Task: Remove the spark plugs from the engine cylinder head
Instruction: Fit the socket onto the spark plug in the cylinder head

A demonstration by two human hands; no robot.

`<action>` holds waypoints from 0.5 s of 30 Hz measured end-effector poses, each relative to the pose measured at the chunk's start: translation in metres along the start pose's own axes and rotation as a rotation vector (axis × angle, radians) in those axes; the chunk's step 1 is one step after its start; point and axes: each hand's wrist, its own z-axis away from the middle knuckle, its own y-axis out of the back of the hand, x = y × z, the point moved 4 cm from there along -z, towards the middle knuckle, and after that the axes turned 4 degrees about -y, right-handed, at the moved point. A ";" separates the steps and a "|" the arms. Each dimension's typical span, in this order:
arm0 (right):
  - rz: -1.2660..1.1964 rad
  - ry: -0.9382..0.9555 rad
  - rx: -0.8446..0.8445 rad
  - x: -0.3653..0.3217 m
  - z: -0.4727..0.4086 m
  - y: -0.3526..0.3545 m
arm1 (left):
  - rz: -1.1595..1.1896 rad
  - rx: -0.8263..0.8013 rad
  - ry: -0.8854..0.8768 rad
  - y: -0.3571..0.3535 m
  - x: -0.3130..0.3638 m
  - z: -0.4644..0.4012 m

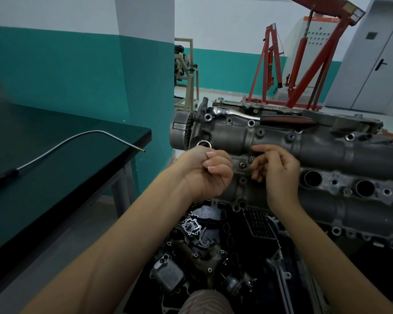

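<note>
The grey engine cylinder head [327,150] lies across the right half of the view, sprocket end to the left. Two round plug wells [312,179] [365,188] show dark and open along its middle, and another round opening [204,143] sits just behind my left hand. My left hand [205,172] hovers in front of the head's left end, palm up, fingers curled into a fist with nothing visible inside. My right hand [278,175] is beside it, fingers loosely bent toward a small bolt [243,164] on the head, holding nothing. No spark plug is visible.
A chrome ratchet [234,112] with a red-black handle lies on top of the head. A black table [55,177] at left carries a flexible metal pick-up tool [61,141]. Loose engine parts [202,250] lie below the head. A red engine hoist [304,64] stands behind.
</note>
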 end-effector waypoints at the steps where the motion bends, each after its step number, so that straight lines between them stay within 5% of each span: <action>1: 0.006 0.005 0.006 0.000 0.000 0.000 | 0.017 0.004 0.002 -0.002 0.000 0.001; 15: -0.036 0.068 0.033 0.001 0.005 0.002 | 0.079 -0.018 0.051 -0.006 0.006 0.009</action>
